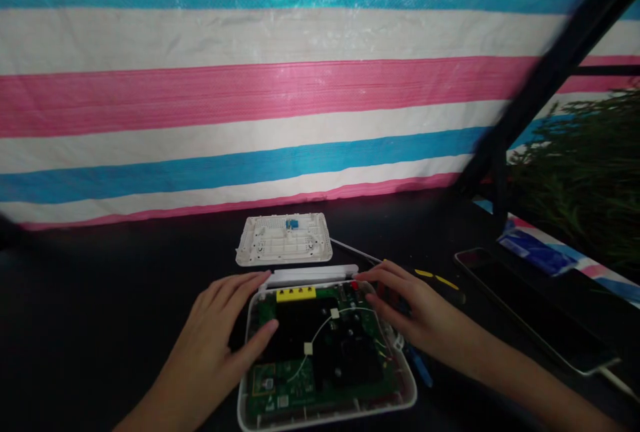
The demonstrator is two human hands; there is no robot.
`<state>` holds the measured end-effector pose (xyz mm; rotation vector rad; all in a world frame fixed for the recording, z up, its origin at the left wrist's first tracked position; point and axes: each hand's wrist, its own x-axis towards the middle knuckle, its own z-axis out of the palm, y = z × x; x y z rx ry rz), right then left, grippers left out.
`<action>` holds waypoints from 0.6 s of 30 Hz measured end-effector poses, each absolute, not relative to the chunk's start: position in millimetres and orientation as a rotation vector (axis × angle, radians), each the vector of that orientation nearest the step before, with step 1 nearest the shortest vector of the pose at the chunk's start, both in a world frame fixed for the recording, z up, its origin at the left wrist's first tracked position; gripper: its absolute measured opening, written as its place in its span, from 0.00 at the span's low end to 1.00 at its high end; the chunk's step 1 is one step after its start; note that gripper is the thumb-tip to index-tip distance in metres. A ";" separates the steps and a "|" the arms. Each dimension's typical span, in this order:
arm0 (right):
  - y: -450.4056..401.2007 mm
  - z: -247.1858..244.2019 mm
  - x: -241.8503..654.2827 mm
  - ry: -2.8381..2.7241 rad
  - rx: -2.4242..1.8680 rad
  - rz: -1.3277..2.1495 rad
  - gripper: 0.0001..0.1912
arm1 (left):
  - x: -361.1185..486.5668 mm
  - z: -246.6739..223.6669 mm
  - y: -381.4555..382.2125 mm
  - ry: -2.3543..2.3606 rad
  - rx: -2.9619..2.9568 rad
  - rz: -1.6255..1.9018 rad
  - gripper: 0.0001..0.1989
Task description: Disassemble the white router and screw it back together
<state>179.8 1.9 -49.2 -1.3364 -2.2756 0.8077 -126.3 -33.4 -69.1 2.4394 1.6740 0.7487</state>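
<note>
An opened white router base (400, 395) lies on the dark table in front of me, with its green circuit board (325, 379), yellow ports (296, 294) and thin white wires exposed. My left hand (220, 332) grips the base's left rim, thumb against the board's edge. My right hand (410, 309) rests on the right rear corner, fingers spread over the rim. A white antenna bar (315, 275) lies along the far edge. The removed white cover (284, 240) lies upside down farther back.
A striped pink, white and blue tarp (250, 99) hangs behind the table. A phone (530, 315) lies at the right, beside a black-and-yellow tool (435, 279). A blue tool (420, 367) pokes out under my right wrist. A dark post (545, 79) and greenery (585, 179) stand at the right.
</note>
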 end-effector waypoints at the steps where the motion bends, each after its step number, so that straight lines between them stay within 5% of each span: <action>1: 1.2 -51.3 177.1 -2.260 -1.338 0.810 0.14 | -119.4 -63.1 -27.3 1.631 2.449 0.695 0.19; 7: -0.8 -61.4 166.0 -2.157 -1.286 0.836 0.12 | -92.0 -59.0 -7.7 1.570 2.482 0.632 0.09; 18: 0.1 -72.2 161.6 -2.039 -1.211 0.773 0.10 | -88.8 -63.1 -11.1 1.651 2.558 0.659 0.08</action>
